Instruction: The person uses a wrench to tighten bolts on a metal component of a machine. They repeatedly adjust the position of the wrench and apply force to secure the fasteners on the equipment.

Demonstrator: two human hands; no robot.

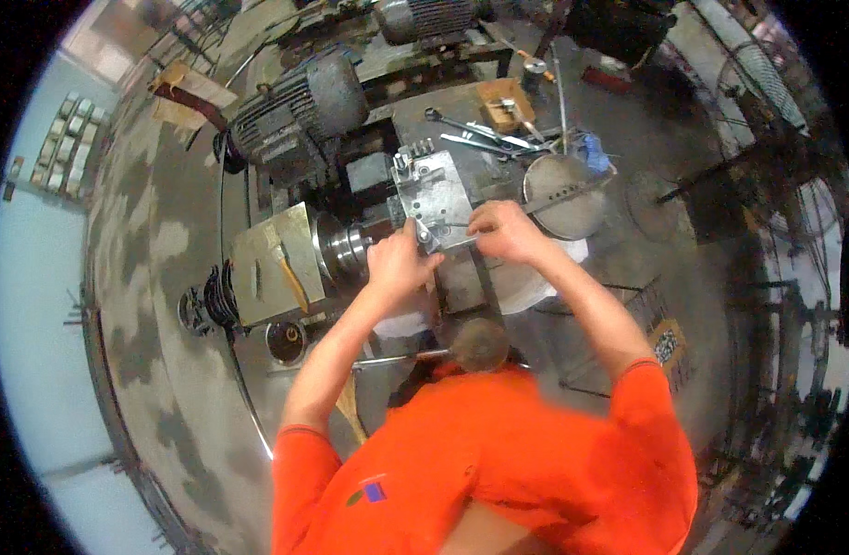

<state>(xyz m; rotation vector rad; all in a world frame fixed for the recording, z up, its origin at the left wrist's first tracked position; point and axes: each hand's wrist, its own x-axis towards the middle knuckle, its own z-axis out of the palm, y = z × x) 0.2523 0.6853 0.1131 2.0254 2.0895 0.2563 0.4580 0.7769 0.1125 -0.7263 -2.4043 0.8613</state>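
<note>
In front of me lies a flat silver metal plate with several holes and small fittings along its far left edge. My left hand grips the plate's near left corner, index finger reaching over the top beside a small metal piece, thumb along the near edge. At the plate's right edge my right hand is closed in a pinch on a thin metal rod that points left across the plate. The rod's far end is too small to make out, and part of it is hidden in my fingers.
A large grey electric motor stands far left. Nearer left, a metal cover bears a yellow-handled tool. Wrenches, an open carton and a blue rag lie beyond the plate. A round disc sits at right.
</note>
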